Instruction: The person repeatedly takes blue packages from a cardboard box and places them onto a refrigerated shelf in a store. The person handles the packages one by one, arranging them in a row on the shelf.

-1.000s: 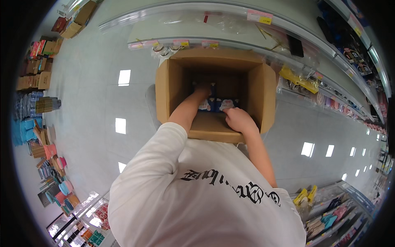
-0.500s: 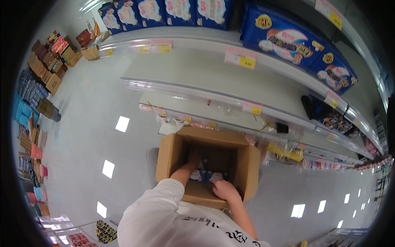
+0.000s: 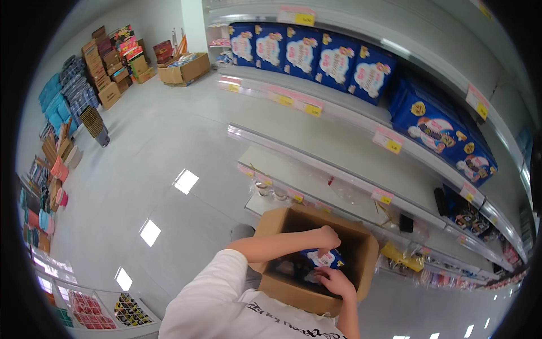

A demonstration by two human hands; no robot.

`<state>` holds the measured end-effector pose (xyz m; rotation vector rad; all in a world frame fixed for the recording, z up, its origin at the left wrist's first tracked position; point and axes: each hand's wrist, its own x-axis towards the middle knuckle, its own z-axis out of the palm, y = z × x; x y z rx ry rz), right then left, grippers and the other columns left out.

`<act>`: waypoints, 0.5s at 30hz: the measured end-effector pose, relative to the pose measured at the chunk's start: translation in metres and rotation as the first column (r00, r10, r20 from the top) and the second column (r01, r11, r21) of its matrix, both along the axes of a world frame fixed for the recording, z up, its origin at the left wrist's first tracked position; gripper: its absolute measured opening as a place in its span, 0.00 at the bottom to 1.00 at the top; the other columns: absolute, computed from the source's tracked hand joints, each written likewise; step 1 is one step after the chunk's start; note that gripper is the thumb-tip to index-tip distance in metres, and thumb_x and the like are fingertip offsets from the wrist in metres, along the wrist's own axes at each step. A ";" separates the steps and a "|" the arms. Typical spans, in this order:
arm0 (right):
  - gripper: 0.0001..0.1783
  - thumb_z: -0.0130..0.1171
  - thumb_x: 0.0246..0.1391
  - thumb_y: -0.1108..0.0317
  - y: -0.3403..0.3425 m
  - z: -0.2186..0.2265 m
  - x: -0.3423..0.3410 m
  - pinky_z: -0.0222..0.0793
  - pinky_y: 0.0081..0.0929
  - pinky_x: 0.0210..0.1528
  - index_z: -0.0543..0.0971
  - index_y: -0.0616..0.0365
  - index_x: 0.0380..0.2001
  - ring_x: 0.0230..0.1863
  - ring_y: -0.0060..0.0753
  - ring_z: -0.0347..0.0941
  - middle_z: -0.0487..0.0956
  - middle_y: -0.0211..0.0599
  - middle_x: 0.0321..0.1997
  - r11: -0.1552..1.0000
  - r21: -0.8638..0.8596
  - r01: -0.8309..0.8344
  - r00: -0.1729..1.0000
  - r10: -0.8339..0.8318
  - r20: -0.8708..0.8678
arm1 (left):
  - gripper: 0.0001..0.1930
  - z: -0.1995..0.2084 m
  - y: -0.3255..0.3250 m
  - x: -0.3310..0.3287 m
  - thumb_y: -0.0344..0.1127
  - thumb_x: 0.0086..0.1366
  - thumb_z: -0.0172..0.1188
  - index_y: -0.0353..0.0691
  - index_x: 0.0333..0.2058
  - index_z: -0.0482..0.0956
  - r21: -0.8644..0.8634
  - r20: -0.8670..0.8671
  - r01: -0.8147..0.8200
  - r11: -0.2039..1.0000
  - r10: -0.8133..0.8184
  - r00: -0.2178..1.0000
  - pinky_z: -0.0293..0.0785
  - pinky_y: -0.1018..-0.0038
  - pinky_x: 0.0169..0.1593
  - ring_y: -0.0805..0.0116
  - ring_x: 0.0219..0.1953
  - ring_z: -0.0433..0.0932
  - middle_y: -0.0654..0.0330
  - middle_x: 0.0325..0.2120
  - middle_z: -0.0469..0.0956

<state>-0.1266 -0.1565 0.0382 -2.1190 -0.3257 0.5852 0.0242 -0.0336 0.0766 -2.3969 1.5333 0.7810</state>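
Note:
A brown cardboard box with its flaps up stands on the floor before me. My left hand reaches over its left side, fingers closed on the top of a blue packet with a white cloud-shaped label, lifted and tilted inside the box. Just below that packet is my right hand, its fingers partly stretched and apart; whether they touch the packet is hard to tell. Deeper in the box lie more packets, dim and partly hidden by my hands and the box wall.
Shelves rise beyond the box; one holds a row of blue packs and larger blue packages. A lower shelf lies between them and the box. Stacked cartons stand far left, and a wire-sided display bin at lower left.
The view has turned, so the shelves and box sit further right and lower. My left hand has come up from deep in the box with a blue packet; my right hand stays near it.

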 end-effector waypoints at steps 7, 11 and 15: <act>0.16 0.52 0.61 0.76 0.045 0.078 0.015 0.74 0.27 0.50 0.76 0.61 0.52 0.46 0.33 0.80 0.83 0.42 0.45 0.942 0.316 0.110 0.982 -0.151 0.109 | 0.23 0.199 0.183 0.024 0.35 0.53 0.67 0.37 0.47 0.73 -0.807 0.250 -0.076 0.586 0.455 0.855 0.68 0.58 0.57 0.48 0.52 0.73 0.49 0.45 0.75; 0.15 0.50 0.61 0.75 0.076 0.082 0.029 0.75 0.28 0.48 0.77 0.61 0.50 0.46 0.35 0.81 0.83 0.43 0.44 0.972 0.236 0.001 0.978 -0.050 0.202 | 0.23 0.270 0.252 0.083 0.29 0.54 0.65 0.39 0.50 0.72 -0.913 0.406 0.206 0.353 0.733 0.545 0.65 0.57 0.61 0.46 0.58 0.69 0.49 0.52 0.73; 0.14 0.50 0.61 0.76 0.107 0.067 0.035 0.75 0.27 0.47 0.77 0.61 0.49 0.44 0.36 0.81 0.83 0.43 0.42 0.971 0.213 -0.107 0.983 0.072 0.167 | 0.25 0.304 0.312 0.151 0.30 0.57 0.64 0.45 0.54 0.70 -0.893 0.449 0.180 0.411 0.820 0.356 0.60 0.53 0.64 0.49 0.62 0.65 0.53 0.57 0.69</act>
